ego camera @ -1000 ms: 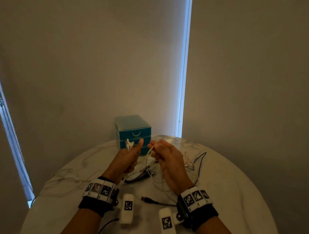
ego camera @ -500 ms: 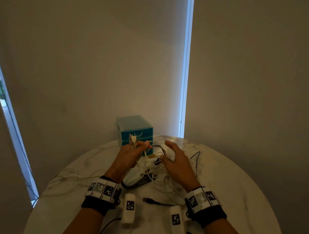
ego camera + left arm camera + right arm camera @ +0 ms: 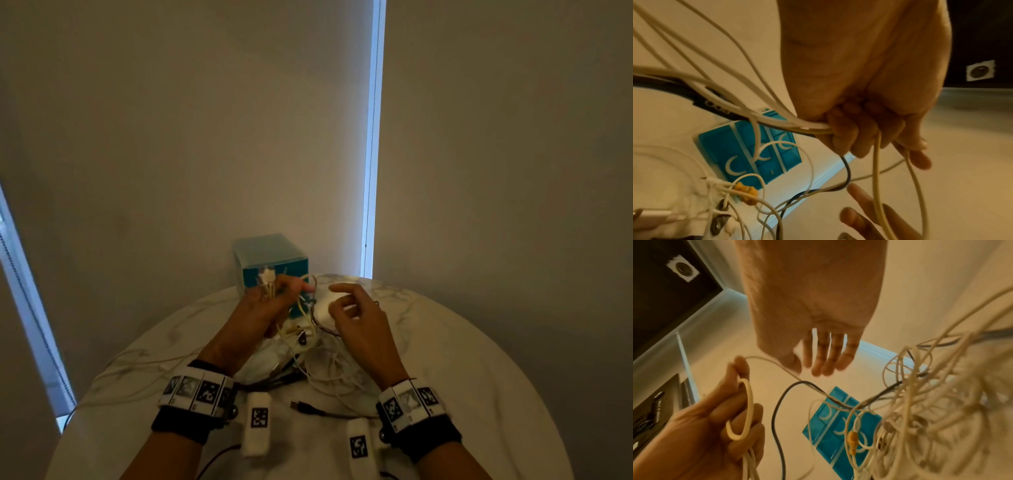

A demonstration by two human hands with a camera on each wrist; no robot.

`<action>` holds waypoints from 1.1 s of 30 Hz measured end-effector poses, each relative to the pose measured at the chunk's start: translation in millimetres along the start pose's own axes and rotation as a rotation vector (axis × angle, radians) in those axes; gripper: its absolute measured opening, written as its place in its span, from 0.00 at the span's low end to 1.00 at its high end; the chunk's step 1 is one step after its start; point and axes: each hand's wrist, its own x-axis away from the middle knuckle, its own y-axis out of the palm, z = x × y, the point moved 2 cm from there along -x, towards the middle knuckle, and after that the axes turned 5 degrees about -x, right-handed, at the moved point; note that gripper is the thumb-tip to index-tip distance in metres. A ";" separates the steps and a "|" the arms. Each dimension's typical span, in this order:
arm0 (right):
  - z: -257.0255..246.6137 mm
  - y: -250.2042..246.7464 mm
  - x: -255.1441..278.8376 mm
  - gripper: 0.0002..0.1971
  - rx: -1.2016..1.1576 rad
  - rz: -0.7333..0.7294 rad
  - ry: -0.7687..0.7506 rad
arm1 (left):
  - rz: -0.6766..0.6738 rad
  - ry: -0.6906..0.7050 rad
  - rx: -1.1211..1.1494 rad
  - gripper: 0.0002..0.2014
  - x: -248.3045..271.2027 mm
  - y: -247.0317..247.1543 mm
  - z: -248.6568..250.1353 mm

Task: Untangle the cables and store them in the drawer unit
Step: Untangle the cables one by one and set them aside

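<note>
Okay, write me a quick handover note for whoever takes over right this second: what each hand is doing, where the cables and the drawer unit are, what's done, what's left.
Left hand: raised, fingers curled round a bunch of white cables, with a black cable among them.
Right hand: open, fingers spread, holding nothing, close beside the left.
Cable tangle: most of it lies on the round marble table between the hands and the wrists; a loose black USB plug lies nearer the body.
Drawer unit: teal, at the far edge of the table, all drawers closed.
Done: no cable visibly freed or stored.
Left: separate the cables, open a drawer, put them in.
</note>
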 end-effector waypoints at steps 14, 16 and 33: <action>-3.3 -3.0 2.1 0.07 -0.075 0.027 0.020 | -0.001 -0.261 -0.215 0.31 0.6 7.3 -8.3; -1.1 -6.1 -0.3 0.06 -0.140 0.090 0.062 | -0.049 -0.335 -0.241 0.39 0.2 8.8 -18.3; -38.8 -24.1 0.3 0.12 -0.914 0.212 -0.016 | 0.258 -0.200 -0.230 0.18 -6.7 0.8 -38.7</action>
